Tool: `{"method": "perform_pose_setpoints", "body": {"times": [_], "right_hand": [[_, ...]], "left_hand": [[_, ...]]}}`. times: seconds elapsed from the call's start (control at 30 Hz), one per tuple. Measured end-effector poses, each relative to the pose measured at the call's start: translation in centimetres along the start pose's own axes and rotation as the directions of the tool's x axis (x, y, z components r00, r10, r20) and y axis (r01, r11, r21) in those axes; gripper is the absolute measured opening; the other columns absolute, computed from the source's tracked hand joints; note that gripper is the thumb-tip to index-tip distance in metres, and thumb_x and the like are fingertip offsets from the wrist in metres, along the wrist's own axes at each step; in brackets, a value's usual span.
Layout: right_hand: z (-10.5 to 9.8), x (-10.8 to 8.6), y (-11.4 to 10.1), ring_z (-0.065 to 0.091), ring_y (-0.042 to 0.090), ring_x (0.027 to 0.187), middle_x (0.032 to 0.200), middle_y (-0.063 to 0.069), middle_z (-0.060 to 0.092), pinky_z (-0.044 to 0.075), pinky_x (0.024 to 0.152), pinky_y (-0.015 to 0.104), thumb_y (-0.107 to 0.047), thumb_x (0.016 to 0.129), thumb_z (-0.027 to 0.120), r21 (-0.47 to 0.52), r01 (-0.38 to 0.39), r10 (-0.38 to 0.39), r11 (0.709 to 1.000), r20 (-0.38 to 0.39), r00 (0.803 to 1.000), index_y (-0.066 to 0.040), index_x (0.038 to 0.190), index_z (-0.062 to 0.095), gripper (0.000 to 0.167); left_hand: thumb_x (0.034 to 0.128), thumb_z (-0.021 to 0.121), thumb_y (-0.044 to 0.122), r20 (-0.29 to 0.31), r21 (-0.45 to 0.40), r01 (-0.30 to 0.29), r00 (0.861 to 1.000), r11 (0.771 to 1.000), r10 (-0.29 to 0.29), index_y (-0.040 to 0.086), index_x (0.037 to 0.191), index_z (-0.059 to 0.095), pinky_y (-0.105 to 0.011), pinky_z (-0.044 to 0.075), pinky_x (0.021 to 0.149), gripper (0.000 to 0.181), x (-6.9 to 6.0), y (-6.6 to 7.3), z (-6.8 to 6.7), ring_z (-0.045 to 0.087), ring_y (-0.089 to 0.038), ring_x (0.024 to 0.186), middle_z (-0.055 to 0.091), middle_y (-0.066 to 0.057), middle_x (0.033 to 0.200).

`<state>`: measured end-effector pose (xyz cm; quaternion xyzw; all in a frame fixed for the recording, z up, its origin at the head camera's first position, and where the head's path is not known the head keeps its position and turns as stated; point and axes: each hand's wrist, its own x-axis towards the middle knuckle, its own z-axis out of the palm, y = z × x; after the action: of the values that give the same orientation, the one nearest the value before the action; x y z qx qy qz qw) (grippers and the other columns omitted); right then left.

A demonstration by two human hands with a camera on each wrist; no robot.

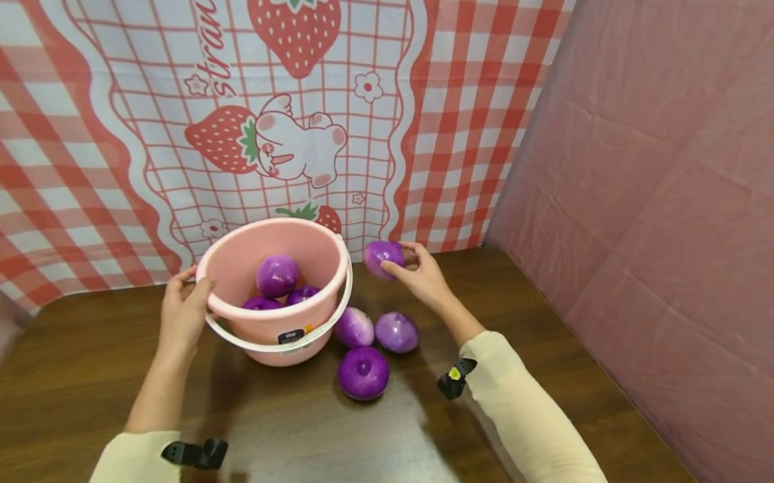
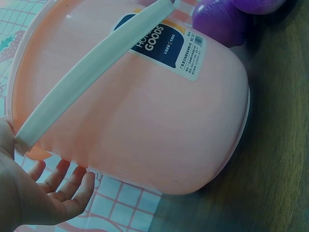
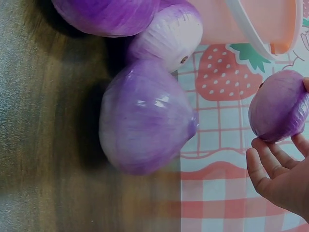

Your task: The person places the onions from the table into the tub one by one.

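Observation:
A pink bucket (image 1: 242,321) with a white handle stands left of centre, with several purple onions (image 1: 277,275) inside. My left hand (image 1: 183,312) grips its left rim, thumb over the edge; in the left wrist view the fingers of this hand (image 2: 46,193) curve beside the bucket wall (image 2: 145,121). Right of the bucket, my right hand (image 1: 423,274) holds an onion (image 1: 383,259) above the table, pinched between thumb and fingers. The right wrist view shows this held onion (image 3: 278,106) at the fingertips of the hand (image 3: 285,181).
Three onions lie close together at the bucket's right: a pale one (image 1: 355,328), a light purple one (image 1: 397,333) and a dark one (image 1: 363,373). A strawberry-print cloth (image 1: 371,164) hangs behind the brown table (image 1: 291,429); a pink cloth (image 1: 654,189) hangs at the right.

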<state>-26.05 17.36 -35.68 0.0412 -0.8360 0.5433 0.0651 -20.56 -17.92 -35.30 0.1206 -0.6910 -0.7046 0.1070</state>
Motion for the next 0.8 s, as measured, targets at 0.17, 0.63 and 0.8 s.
{"method": "perform_pose_setpoints", "body": {"times": [0.17, 0.63, 0.8], "right_hand": [[0.1, 0.3, -0.4, 0.06, 0.028, 0.098, 0.116, 0.016, 0.059, 0.053, 0.078, 0.029, -0.034, 0.081, 0.07, -0.001, 0.022, -0.022, 1.0, 0.004, 1.0, -0.012, 0.133, 0.045, 0.061], [0.3, 0.7, -1.7, 0.059, 0.03, 0.108, 0.119, 0.018, 0.057, 0.054, 0.089, 0.039, -0.034, 0.08, 0.071, 0.017, 0.014, -0.014, 1.0, 0.005, 1.0, -0.015, 0.134, 0.045, 0.063], [0.4, 0.7, -2.2, 0.059, 0.03, 0.109, 0.12, 0.019, 0.056, 0.054, 0.089, 0.039, -0.033, 0.08, 0.072, 0.026, 0.017, -0.018, 0.999, 0.016, 1.0, -0.013, 0.135, 0.044, 0.065]], "left_hand": [[0.0907, 0.05, 0.019, -0.019, 0.013, -0.012, 1.0, 1.0, 0.012, 0.005, 0.139, 0.032, -0.012, 0.054, 0.056, 0.054, 0.0, 0.1, 0.0, 0.055, 0.002, 0.07, 0.048, -0.001, 0.1], [0.0911, 0.048, 0.02, -0.013, 0.035, -0.02, 1.0, 0.999, 0.02, 0.005, 0.141, 0.031, -0.012, 0.054, 0.056, 0.055, -0.1, 0.1, 0.1, 0.054, 0.004, 0.069, 0.048, -0.002, 0.101], [0.0913, 0.049, 0.02, -0.024, 0.036, -0.022, 0.999, 0.999, 0.023, 0.005, 0.139, 0.033, -0.012, 0.054, 0.056, 0.053, -0.1, 0.2, 0.1, 0.054, 0.004, 0.069, 0.048, -0.001, 0.1]]}}
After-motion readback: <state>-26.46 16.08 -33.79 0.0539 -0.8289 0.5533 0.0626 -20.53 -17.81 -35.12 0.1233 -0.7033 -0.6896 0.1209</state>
